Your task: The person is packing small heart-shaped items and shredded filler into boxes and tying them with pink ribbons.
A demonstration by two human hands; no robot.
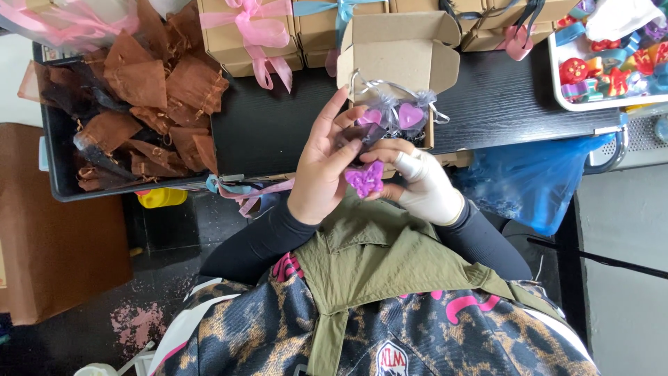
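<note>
A purple butterfly-shaped piece [364,179] is held between the fingers of both hands, flat side facing up, just below a small sheer organza pouch [362,132]. The pouch looks dark and partly open, near the cardboard box.

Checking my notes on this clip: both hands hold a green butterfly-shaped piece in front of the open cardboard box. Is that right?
Not quite: in the head view the butterfly-shaped piece is purple, not green. The left hand and right hand do hold it in front of the open cardboard box.

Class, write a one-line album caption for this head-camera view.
Bare left hand and gloved right hand hold a purple butterfly shape before an open cardboard box.
</note>
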